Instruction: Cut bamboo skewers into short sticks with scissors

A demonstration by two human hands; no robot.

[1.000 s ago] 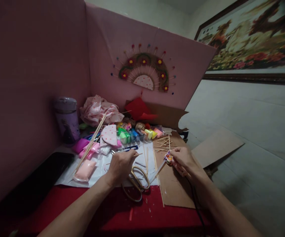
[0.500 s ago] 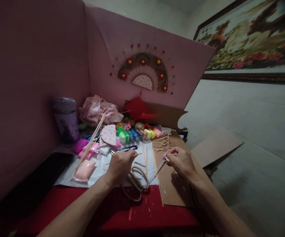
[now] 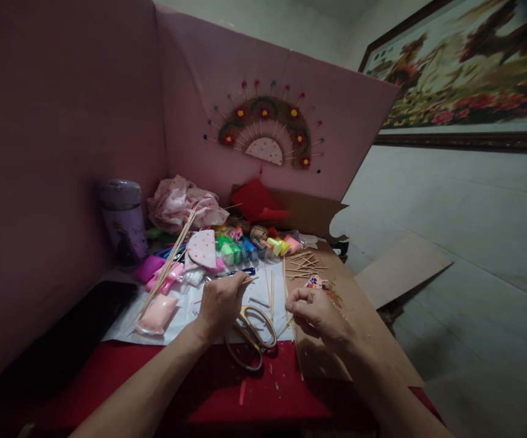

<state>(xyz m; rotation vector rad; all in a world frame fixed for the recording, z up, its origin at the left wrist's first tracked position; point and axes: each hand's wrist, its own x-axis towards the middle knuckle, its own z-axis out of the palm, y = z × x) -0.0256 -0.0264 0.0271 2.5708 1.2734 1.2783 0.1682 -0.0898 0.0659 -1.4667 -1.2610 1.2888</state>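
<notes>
My left hand (image 3: 221, 303) is closed on a short wooden stick (image 3: 251, 280) over the white sheet (image 3: 185, 307). Right beside it lie gold-handled scissors (image 3: 254, 333). My right hand (image 3: 314, 309) hovers over the brown cardboard (image 3: 336, 340) with its fingers curled around something I cannot make out. Just behind that hand rests a small colourful tool (image 3: 314, 282) on the cardboard.
Loose sticks (image 3: 302, 263) lie scattered at the cardboard's far end. Long skewers (image 3: 168, 263), coloured clay packets (image 3: 245, 248), pink clay bags (image 3: 156, 314), crumpled dotted cloth (image 3: 181, 204) and a purple bottle (image 3: 123, 220) crowd the back. A decorated fan (image 3: 266, 131) hangs on the pink board.
My right hand has moved left and nearer, away from the colourful tool it held, which now lies on the cardboard. My left hand has stayed put.
</notes>
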